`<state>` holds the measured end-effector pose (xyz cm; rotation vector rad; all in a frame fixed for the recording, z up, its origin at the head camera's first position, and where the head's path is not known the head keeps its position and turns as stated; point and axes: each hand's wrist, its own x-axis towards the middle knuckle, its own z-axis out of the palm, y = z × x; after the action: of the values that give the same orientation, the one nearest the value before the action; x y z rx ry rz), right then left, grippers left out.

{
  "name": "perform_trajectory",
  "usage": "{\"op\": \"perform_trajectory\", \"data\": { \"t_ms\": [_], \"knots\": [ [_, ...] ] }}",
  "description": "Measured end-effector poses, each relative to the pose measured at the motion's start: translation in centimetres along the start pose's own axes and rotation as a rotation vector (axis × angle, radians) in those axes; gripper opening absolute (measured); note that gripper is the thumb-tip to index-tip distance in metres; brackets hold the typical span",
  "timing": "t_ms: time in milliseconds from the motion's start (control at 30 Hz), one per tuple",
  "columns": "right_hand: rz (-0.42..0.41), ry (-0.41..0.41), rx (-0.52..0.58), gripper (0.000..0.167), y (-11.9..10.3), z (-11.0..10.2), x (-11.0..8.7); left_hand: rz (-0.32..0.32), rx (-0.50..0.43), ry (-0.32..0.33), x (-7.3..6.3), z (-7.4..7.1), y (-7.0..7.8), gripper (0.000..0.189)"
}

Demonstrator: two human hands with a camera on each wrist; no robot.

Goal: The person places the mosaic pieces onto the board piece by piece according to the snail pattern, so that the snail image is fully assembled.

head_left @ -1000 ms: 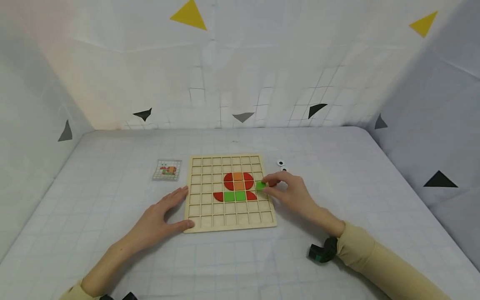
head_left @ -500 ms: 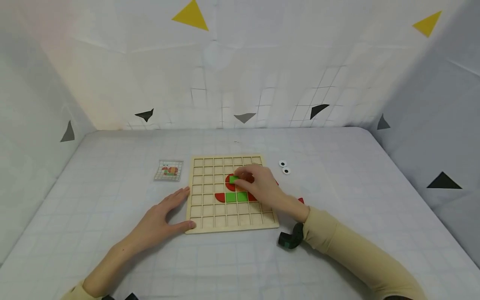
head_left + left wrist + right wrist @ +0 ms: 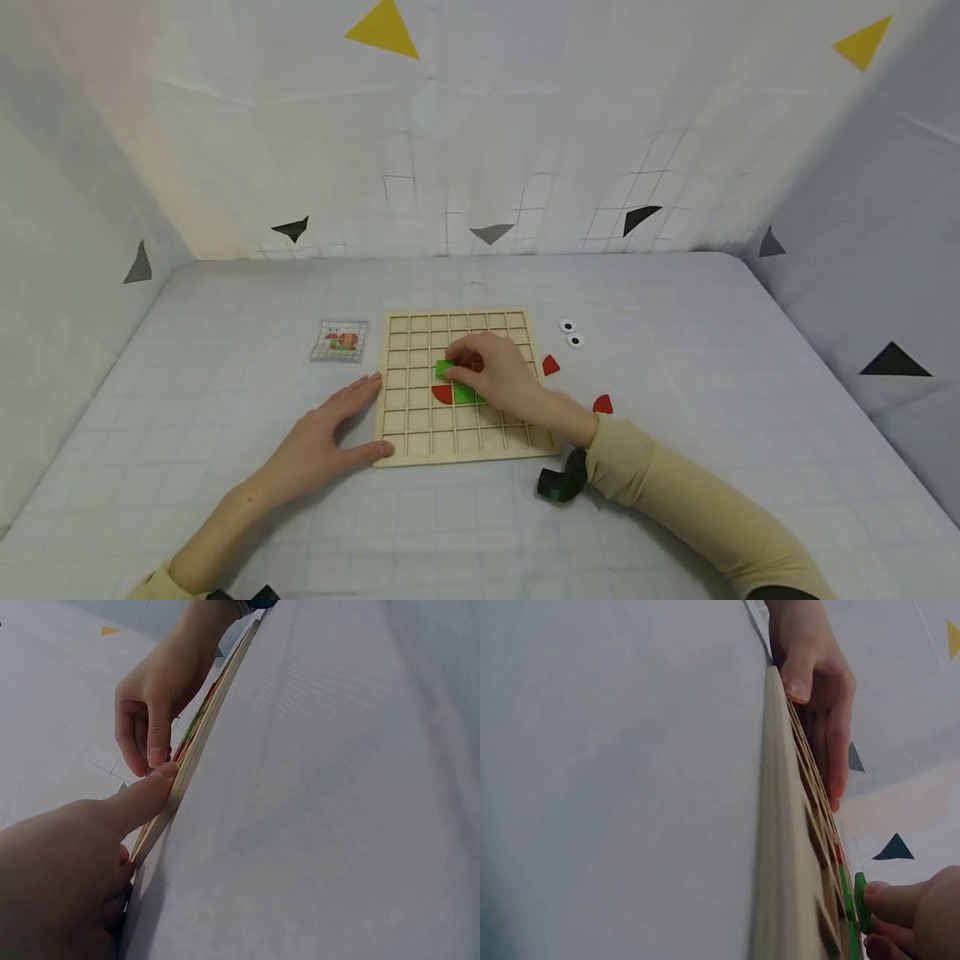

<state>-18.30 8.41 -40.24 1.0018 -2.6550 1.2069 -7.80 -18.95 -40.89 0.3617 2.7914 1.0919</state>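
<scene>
Between the thumb and fingers of my right hand (image 3: 498, 379) is a small green square tile (image 3: 442, 369), held over the middle of the wooden grid board (image 3: 416, 421). In the right wrist view the pinched tile (image 3: 862, 900) stands on edge close over the board. Just nearer than it, a red quarter-round tile (image 3: 442, 395) and green squares (image 3: 463, 394) sit in the grid; the other set tiles are largely hidden by the hand. My left hand (image 3: 318, 433) rests at the board's left side, thumb on the near corner and fingertips against the edge, fingers extended.
Right of the board lie two loose red quarter-round tiles (image 3: 551, 365) and two round eye pieces (image 3: 575, 340). A small picture card (image 3: 340, 342) with a coloured figure on a grid lies beyond the left hand. White cloth walls (image 3: 480, 125) enclose the table.
My right hand has carried the green tile from the board's right edge leftward across the grid, uncovering the loose red tiles at right. The left hand stays at the board's edge.
</scene>
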Motion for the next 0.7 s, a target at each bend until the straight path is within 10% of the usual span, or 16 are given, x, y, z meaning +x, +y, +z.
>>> {"op": "perform_trajectory", "data": {
  "t_ms": [700],
  "knots": [
    [-0.173, 0.1, -0.083, 0.018, 0.5, 1.6, -0.8, -0.008, 0.01, -0.004, -0.2, -0.1, 0.2, 0.094]
  ]
}}
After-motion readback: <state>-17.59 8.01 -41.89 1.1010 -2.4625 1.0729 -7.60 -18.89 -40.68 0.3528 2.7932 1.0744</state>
